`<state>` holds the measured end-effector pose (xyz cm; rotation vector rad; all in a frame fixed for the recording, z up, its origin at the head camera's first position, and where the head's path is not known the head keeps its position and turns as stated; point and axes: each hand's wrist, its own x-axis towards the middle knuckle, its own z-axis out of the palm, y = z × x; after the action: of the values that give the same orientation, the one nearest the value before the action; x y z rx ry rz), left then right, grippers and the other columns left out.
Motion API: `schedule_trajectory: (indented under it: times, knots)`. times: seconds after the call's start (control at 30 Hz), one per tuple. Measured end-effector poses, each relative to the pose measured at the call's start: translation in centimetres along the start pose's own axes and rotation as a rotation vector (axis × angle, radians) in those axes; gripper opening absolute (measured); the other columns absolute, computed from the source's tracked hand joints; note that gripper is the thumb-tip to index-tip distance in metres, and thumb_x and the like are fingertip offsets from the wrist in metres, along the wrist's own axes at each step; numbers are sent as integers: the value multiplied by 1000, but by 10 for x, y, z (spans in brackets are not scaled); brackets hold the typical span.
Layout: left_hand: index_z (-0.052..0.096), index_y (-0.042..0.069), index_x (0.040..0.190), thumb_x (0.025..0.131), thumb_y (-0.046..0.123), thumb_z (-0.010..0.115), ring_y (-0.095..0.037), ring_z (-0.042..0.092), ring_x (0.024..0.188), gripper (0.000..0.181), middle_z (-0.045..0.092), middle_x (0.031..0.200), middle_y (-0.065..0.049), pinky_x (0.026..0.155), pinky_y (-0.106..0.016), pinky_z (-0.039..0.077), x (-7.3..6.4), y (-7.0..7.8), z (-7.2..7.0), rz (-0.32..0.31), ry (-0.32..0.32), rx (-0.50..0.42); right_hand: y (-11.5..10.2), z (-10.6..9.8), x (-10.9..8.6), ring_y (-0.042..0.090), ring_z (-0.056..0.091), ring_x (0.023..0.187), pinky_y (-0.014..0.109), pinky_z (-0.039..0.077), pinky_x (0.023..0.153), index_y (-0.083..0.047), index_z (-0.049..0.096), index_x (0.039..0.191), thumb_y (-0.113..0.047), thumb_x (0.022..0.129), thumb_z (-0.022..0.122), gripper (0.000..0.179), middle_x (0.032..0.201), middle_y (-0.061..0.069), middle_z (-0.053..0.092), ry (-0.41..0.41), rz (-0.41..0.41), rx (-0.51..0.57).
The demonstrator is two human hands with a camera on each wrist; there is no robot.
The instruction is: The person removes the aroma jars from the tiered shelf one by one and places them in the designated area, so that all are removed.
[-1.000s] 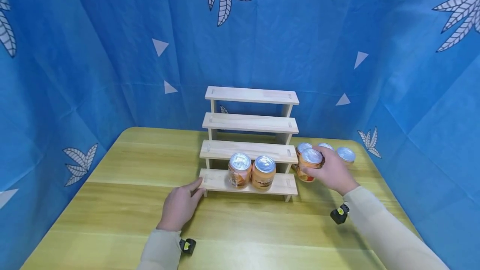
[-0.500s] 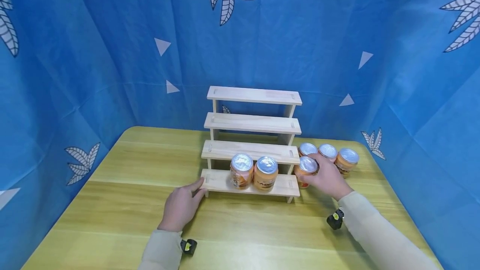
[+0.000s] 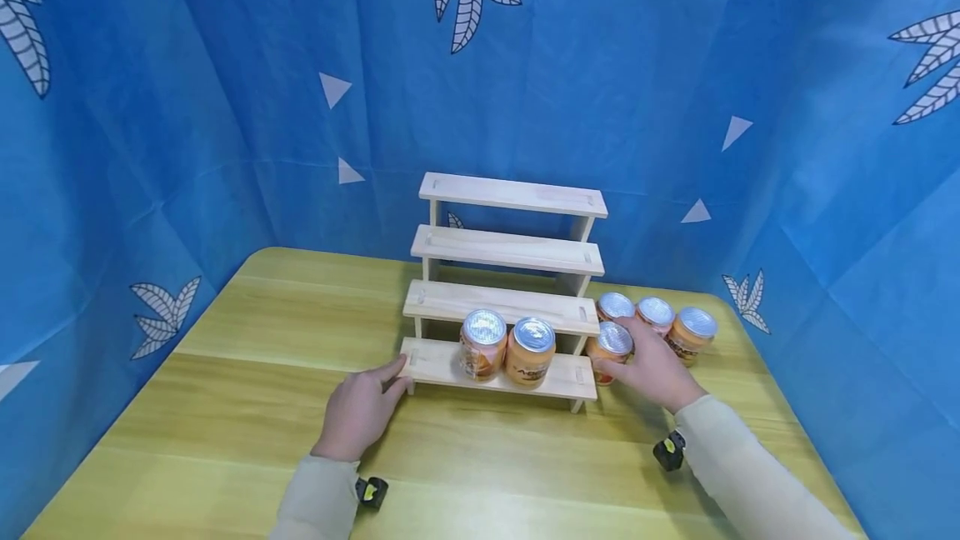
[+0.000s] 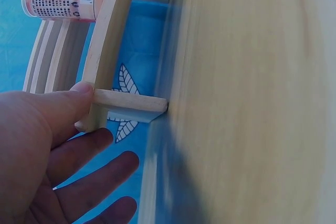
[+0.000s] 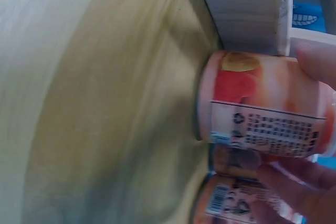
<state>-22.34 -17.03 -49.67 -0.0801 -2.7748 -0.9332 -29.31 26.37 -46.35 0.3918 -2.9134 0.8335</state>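
A wooden tiered shelf (image 3: pixel 506 301) stands on the table, and my left hand (image 3: pixel 356 415) pinches the left end of its lowest step. In the left wrist view the thumb lies on the board, with the other fingers spread below it. Two orange cans with silver lids, a left can (image 3: pixel 482 347) and a right can (image 3: pixel 530 355), stand upright on that step. My right hand (image 3: pixel 660 365) grips another orange can (image 3: pixel 613 340) just right of the shelf. The right wrist view shows this gripped can (image 5: pixel 262 98) upright, its base at the tabletop, between thumb and fingers.
Behind the right hand stand three more cans: a left one (image 3: pixel 616 305), a middle one (image 3: pixel 656 312) and a right one (image 3: pixel 693 327). Blue patterned cloth (image 3: pixel 525 90) hangs round the back and sides of the wooden table (image 3: pixel 465 465).
The right hand has brought its can down and towards me, beside the shelf's lowest step. More of the cans behind now shows. The left hand stays at the shelf, and the head view has shifted slightly.
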Motion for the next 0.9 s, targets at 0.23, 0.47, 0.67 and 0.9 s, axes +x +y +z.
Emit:
schedule_trajectory:
  times: [0.23,0.47,0.67,0.9]
  knots:
    - [66,16,133,96,31,71,-11,30,41,41,69,119,-22,43,-30,33,0,1,-2,-7,-4,12,-19,-12,-1,44,56,116,61,47,91,1,52,141,-43,96,67,64,134,28,54,78,-44,-80]
    - [65,16,134,96,32,71,-11,31,39,42,66,125,-19,43,-29,34,1,1,-2,-2,-10,9,-38,-18,4,35,59,108,54,50,87,-5,54,141,-40,98,65,56,131,17,59,147,-152,-29]
    - [65,16,134,96,32,71,-12,31,42,41,67,123,-20,45,-31,34,2,0,-2,-1,-7,12,-56,-16,11,39,48,131,65,35,105,-5,51,144,-43,97,66,62,142,17,54,91,-201,30]
    - [65,16,134,96,32,70,-13,32,43,42,71,116,-21,45,-30,34,1,0,-1,3,-16,21,-72,-3,12,36,51,129,62,36,106,-10,50,146,-41,93,72,66,143,14,55,42,-302,65]
